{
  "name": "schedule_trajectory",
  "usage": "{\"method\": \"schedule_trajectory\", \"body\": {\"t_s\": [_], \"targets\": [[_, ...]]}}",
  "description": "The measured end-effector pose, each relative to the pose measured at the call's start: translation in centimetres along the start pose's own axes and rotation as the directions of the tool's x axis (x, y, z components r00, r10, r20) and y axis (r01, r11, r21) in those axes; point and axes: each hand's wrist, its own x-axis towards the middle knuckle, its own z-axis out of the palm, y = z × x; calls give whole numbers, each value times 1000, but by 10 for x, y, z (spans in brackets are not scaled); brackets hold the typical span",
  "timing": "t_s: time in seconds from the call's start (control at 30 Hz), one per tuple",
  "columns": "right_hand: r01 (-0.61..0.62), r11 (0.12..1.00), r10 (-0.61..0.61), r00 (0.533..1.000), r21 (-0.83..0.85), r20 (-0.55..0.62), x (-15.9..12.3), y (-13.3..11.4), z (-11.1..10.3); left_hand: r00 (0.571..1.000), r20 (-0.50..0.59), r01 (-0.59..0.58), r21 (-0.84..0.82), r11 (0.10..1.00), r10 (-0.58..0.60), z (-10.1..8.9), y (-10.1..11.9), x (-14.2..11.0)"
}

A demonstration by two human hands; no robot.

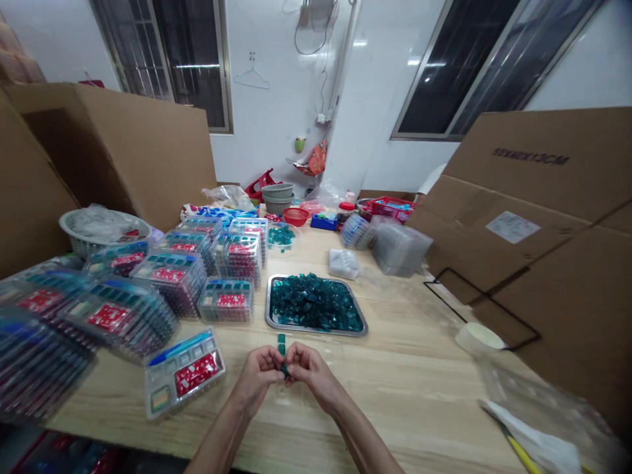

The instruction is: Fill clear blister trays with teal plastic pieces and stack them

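Note:
My left hand (261,375) and my right hand (309,372) meet over the near part of the wooden table (405,388), fingers pinched together on a small stack of teal green pieces (282,349) that sticks up between them. Just beyond the hands a metal tray (268,309) is heaped with several more teal pieces. A clear plastic pack (184,374) with a red card and a blue bar lies flat to the left of my left hand.
Stacks of filled clear packs (123,309) cover the left side. A white basket (103,230), piled clear lids (399,247), a tape roll (478,339) and red and grey baskets (284,201) stand around. Cardboard sheets (543,217) lean at both sides.

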Motion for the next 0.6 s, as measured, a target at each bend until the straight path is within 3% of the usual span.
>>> {"method": "schedule_trajectory", "body": {"t_s": [0.2,0.37,0.6], "targets": [[169,962,-175,984,-215,-9,0,-1,2,999,8,41,-67,997,-41,-3,0,0],[109,989,-104,993,-99,49,-1,-7,4,985,148,116,-196,974,-88,-8,-1,-2],[52,999,-52,990,1,130,-4,-13,5,970,238,108,-279,954,-41,-5,-5,-6]]}}
